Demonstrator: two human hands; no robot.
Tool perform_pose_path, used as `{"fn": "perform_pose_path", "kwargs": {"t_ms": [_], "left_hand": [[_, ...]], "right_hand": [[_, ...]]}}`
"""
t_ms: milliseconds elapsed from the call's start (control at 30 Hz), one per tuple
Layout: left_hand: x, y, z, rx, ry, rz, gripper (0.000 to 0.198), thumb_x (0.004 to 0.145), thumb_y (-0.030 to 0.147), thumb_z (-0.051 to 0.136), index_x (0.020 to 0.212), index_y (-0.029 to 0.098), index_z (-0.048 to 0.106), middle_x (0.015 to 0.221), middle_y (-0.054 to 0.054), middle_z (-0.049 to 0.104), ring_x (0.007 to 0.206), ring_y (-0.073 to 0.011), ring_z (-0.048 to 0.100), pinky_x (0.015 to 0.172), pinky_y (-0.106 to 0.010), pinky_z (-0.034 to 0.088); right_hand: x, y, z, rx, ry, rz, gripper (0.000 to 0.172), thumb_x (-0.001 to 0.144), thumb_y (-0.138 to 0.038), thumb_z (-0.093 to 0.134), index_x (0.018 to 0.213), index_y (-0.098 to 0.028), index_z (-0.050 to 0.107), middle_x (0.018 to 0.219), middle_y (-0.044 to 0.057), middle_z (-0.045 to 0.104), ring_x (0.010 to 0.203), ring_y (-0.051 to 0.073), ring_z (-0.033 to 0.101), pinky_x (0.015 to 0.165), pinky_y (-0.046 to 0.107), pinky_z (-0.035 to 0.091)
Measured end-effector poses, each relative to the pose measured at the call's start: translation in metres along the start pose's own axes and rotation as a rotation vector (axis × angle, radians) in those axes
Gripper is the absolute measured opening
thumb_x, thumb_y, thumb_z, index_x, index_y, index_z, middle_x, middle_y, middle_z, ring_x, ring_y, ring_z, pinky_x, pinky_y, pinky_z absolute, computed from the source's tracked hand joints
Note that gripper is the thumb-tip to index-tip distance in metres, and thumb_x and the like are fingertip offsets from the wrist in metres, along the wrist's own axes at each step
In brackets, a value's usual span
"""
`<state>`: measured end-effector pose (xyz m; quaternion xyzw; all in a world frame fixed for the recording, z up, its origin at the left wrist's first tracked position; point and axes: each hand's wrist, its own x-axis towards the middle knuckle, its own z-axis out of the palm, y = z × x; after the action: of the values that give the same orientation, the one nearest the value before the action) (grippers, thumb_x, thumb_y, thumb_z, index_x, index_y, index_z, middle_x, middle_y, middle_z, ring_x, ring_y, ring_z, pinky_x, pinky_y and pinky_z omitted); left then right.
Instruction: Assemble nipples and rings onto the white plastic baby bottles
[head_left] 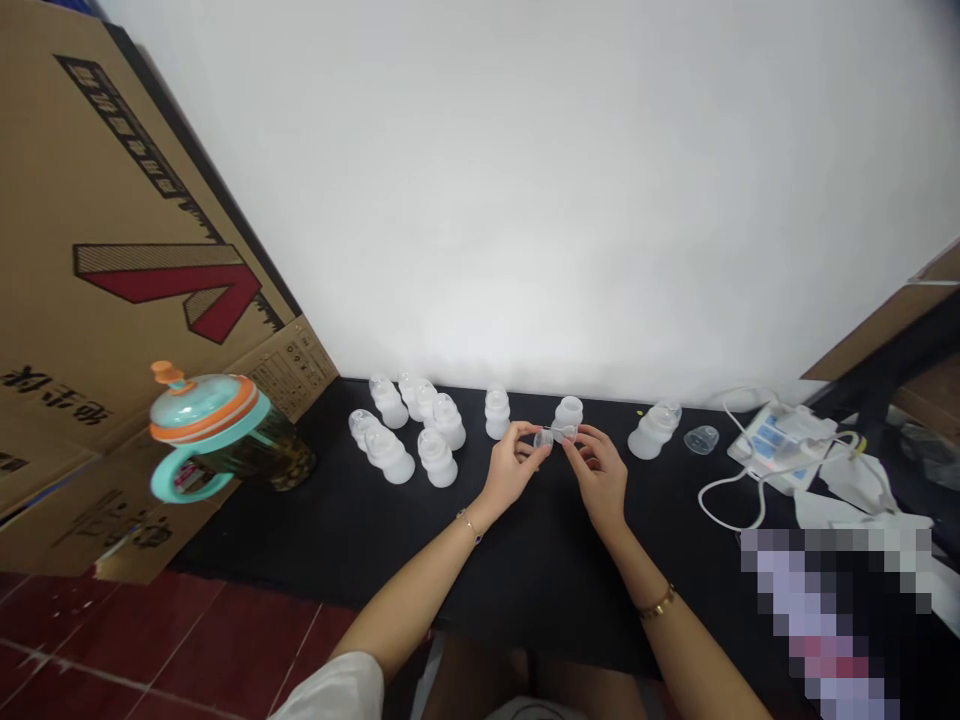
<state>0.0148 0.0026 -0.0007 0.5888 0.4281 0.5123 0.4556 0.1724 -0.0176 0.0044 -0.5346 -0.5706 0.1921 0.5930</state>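
My left hand (516,466) is closed in a pinch on a small clear cup-shaped piece (543,438), perhaps a bottle nipple. Close beside it, my right hand (602,478) pinches a clear, pale-rimmed piece (568,433); whether the two pieces are joined I cannot tell. Just behind the fingertips stands a white baby bottle (569,408) without a cap, its lower part partly hidden. Left of my hands is a capped white baby bottle (496,412). Another capped bottle (655,430) stands to the right, with a loose clear cap (701,439) beyond it.
Several capped white bottles (388,456) are grouped on the left of the black table (337,540). A large lidded jug (225,430) stands by a cardboard box (112,200). On the right lie a white device (780,445) and its cable (712,515). A white wall rises behind.
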Motion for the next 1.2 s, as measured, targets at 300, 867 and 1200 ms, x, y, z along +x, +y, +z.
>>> {"fn": "perform_pose_path", "kwargs": {"t_ms": [300, 867, 1200], "left_hand": [[0.0033, 0.0056, 0.0007, -0.53, -0.025, -0.281, 0.05, 0.083, 0.049, 0.069, 0.119, 0.015, 0.062, 0.107, -0.01, 0.068, 0.068, -0.0124, 0.066, 0.059, -0.024, 0.055], [-0.0001, 0.0081, 0.0022, -0.571, -0.009, -0.271, 0.046, 0.08, 0.048, 0.074, 0.113, 0.016, 0.067, 0.108, -0.01, 0.069, 0.073, -0.0138, 0.067, 0.063, -0.025, 0.054], [-0.0014, 0.0079, 0.0034, -0.391, 0.076, -0.137, 0.047, 0.073, 0.04, 0.08, 0.112, 0.017, 0.067, 0.109, -0.009, 0.067, 0.074, -0.0119, 0.063, 0.062, -0.024, 0.052]], "right_hand": [[-0.0029, 0.0012, 0.0033, 0.011, -0.029, -0.022, 0.024, 0.087, -0.044, 0.069, 0.091, -0.02, 0.073, 0.111, 0.008, 0.068, 0.059, 0.011, 0.056, 0.05, 0.025, 0.046], [-0.0041, 0.0014, 0.0038, 0.054, -0.102, 0.128, 0.034, 0.087, -0.052, 0.065, 0.093, -0.019, 0.071, 0.082, 0.004, 0.069, 0.063, 0.015, 0.056, 0.055, 0.026, 0.044], [0.0019, 0.0042, 0.0071, 0.291, -0.173, 0.39, 0.044, 0.083, -0.06, 0.065, 0.091, -0.017, 0.07, 0.078, 0.005, 0.07, 0.047, 0.01, 0.045, 0.041, 0.023, 0.034]]}}
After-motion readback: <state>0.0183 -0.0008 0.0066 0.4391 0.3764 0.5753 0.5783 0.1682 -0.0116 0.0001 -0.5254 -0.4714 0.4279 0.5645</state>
